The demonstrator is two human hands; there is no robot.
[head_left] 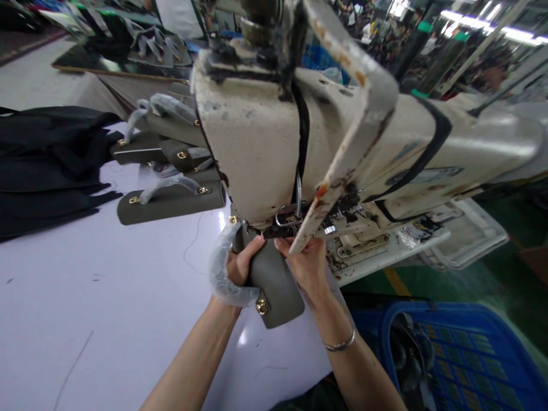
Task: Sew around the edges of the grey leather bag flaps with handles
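An olive-grey leather bag panel (pixel 274 285) stands tilted under the head of an old cream industrial sewing machine (pixel 265 137), its upper end at the needle area (pixel 282 227). The needle itself is hidden. My left hand (pixel 242 265) grips the panel's left side, next to its plastic-wrapped handle (pixel 225 279). A gold metal clasp (pixel 262 306) sits on the panel's lower end. My right hand (pixel 305 265) holds the panel's right edge, just below a rusty metal guard (pixel 342 125). A bracelet circles my right wrist.
The white work table (pixel 98 297) carries similar handled panels (pixel 171 201) at the left, beside a pile of black leather pieces (pixel 47 171). A blue plastic crate (pixel 462 357) stands low at the right. Further tables and workers lie beyond.
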